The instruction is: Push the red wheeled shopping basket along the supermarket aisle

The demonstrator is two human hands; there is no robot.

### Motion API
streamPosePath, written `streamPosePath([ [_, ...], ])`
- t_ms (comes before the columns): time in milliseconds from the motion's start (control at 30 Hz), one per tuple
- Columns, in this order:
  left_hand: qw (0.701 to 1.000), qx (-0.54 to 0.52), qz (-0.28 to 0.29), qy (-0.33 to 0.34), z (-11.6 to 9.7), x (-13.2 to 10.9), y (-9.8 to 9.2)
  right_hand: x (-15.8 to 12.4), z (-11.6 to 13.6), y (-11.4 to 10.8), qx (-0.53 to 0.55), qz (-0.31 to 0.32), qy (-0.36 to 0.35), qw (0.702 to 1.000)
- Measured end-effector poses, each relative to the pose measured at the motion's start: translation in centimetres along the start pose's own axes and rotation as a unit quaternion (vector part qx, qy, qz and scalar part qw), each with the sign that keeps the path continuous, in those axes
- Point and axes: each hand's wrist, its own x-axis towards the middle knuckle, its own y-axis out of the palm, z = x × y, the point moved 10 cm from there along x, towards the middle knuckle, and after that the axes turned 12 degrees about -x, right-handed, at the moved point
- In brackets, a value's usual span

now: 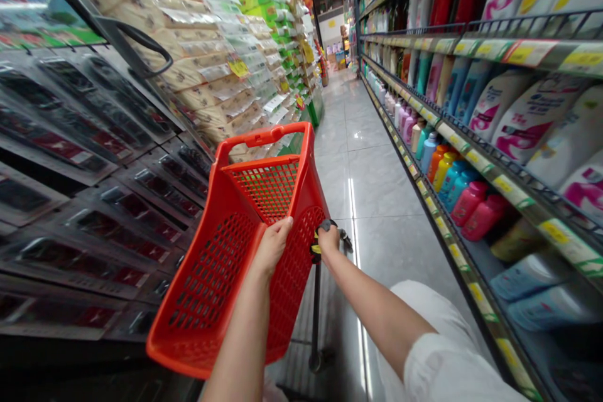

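Note:
A red plastic shopping cart (pixel 213 301) with lattice walls stands tilted in the view, in front of me. My left hand (pixel 276 240) is closed around the cart's right side rim. Beside that wall, my right hand (pixel 328 237) is closed on a small black-and-yellow object (pixel 315 250) with a grey top; its kind is not clear, and the fingers hide part of it. Below it runs a dark metal leg (pixel 316 314) down to a caster wheel (pixel 318 361) on the floor.
Shelves of shampoo bottles (pixel 532 107) line the right side, with colourful bottles (pixel 450 176) lower down. Stacked tissue packs (pixel 202 44) and hanging blister packs (pixel 108 132) border the left. A grey tiled floor (pixel 377 188) runs along the aisle.

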Motion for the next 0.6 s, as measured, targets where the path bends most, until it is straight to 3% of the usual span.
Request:
streamPosePath([
  [167, 1.000, -0.008, 0.002, 0.014, -0.4, 0.7, 0.4, 0.6, 5.3, -1.0, 0.020, -0.041, -0.135, 0.990],
  [233, 1.000, -0.002, -0.005, 0.017, -0.3, 0.9, 0.3, 0.7, 4.8, -0.9, -0.010, -0.015, -0.141, 0.990],
  [367, 1.000, 0.010, -0.009, 0.012, 0.0, 0.9, 0.0, 0.0, 0.8, 0.7, -0.101, 0.062, -0.046, 0.992],
  [433, 1.000, 0.005, -0.006, 0.015, 0.1, 1.0, -0.1, -1.0, 1.4, 0.6, -0.100, 0.048, -0.037, 0.993],
  [500, 1.000, -0.007, 0.002, 0.016, 0.1, 1.1, 0.1, -2.0, 4.3, -0.5, -0.064, 0.005, -0.076, 0.995],
  [600, 1.000, -0.013, 0.003, 0.018, 0.0, 1.5, 0.2, -4.2, 10.6, -2.6, 0.004, -0.034, -0.227, 0.973],
])
